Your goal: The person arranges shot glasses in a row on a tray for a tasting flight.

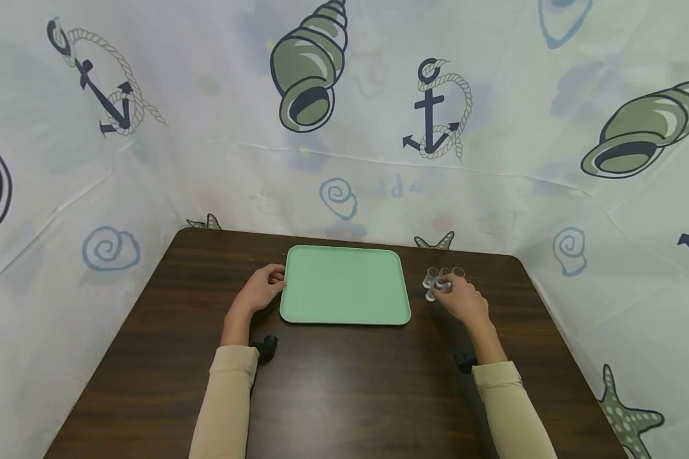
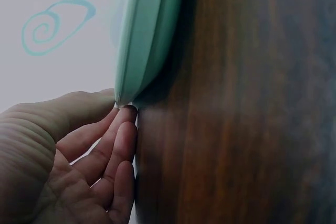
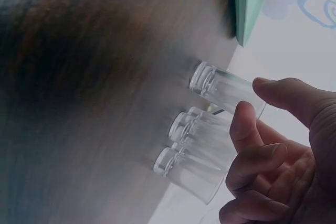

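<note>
A green rectangular tray (image 1: 344, 287) lies on the dark wooden table. At its left side, my left hand (image 1: 262, 288) holds the rim, with the thumb and fingertips meeting at the edge of the tray in the left wrist view. To the right of the tray, several small clear shot glasses (image 1: 432, 276) stand close together. My right hand (image 1: 464, 298) reaches over them and pinches one shot glass (image 3: 223, 85) near its rim between thumb and index finger. The other fingers curl loosely beside the remaining glasses (image 3: 191, 177).
The brown table (image 1: 344, 389) ends at a back edge just beyond the tray and glasses. White cloth (image 1: 379, 197) printed with shells, anchors and starfish hangs behind and on both sides. Black straps (image 1: 266, 347) sit at the wrists.
</note>
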`<state>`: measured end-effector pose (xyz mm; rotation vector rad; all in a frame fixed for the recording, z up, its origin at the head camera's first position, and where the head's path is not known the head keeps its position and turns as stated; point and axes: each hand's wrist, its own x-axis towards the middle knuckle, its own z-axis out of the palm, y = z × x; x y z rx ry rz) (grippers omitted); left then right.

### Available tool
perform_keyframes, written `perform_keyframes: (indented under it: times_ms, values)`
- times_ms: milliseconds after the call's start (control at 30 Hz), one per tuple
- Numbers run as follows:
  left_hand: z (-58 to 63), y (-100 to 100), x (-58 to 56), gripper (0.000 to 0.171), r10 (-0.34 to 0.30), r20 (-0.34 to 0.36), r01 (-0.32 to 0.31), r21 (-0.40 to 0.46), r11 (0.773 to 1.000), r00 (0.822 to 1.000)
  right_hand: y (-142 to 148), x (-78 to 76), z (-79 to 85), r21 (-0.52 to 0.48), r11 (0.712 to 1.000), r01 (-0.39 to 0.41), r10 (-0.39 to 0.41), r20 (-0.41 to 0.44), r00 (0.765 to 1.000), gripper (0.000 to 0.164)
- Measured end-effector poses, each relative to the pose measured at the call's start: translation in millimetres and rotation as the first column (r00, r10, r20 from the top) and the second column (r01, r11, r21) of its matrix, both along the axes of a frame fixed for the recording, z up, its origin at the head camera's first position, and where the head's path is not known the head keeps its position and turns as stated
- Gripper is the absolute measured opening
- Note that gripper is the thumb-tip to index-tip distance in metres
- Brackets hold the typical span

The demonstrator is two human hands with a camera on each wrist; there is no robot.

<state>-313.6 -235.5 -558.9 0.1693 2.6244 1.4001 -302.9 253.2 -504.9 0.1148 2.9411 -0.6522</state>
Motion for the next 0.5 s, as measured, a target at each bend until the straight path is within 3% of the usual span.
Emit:
perform_keyframes:
  times_ms: [233,500]
  values:
    - [-1.9,-1.5,0.0,0.051,-0.010,0.001,0.010,-0.044,0.999,1.000,1.0,3.1,-2.4,-0.019,1.000,0.001,-0.001,-0.009,1.000,0.050]
    - [-2.0,-1.4,-1.6,0.051,-0.023,-0.013,0.023,-0.027,0.999,1.000,-3.5,3.9,6.0,-0.047,0.999,0.016,-0.018,-0.060,0.998,0.052]
